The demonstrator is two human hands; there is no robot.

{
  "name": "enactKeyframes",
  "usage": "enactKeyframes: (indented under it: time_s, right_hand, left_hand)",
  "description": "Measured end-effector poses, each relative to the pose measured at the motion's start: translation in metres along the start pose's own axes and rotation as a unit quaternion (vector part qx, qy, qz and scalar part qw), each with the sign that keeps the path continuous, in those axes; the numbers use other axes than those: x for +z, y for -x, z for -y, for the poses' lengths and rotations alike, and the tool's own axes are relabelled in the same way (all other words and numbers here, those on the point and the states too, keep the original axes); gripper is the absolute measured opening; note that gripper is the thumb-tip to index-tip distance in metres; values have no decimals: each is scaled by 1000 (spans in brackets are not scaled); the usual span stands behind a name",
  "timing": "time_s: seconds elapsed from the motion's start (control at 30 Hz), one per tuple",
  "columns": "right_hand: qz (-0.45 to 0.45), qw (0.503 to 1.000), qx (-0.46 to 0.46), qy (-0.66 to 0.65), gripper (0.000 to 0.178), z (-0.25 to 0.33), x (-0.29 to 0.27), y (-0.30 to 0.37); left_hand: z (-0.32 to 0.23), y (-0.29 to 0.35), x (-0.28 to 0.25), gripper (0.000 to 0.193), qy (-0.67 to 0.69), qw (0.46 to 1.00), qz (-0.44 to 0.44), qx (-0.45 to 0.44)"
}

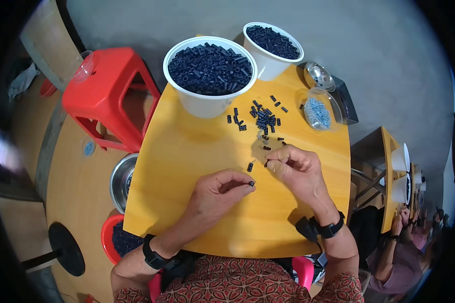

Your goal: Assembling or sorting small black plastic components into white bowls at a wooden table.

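Note:
Over the near middle of the yellow table, my left hand pinches a small black tubular plastic piece between thumb and forefinger. To its right, my right hand is also closed in a pinch. A tiny dark bit shows at its fingertips, too small to name. Between the two hands lies a single black piece. Beyond them spreads a loose pile of similar black pieces, with a few small light screw-like bits at its near edge.
Two white buckets full of black pieces, one larger and one smaller, stand at the back. A clear tub of bluish screws and a metal bowl sit far right. Left are a red stool and a steel basin. Other people work at right.

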State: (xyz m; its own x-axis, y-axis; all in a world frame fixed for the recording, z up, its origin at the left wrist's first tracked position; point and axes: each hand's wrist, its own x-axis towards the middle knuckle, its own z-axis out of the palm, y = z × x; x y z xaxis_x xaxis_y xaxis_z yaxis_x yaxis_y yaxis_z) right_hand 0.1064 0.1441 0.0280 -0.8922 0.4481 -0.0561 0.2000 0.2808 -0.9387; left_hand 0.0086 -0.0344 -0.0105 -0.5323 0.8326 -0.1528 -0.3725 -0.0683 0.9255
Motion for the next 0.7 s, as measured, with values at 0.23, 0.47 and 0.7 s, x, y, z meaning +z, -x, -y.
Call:
enactKeyframes:
  time_s: [0.23, 0.47, 0.7]
  right_hand:
    - [43, 988, 38, -144, 12, 9, 13, 16]
    - [25, 989, 30, -145, 12, 11, 16, 19]
    - [20, 996, 20, -89, 10, 14, 19, 22]
  left_hand:
    - [-3, 2, -1, 14, -45, 999, 3, -14]
    - [1, 2, 0, 14, 3, 1000, -2, 7]
    - [5, 1, -2, 14, 20, 999, 1, 39]
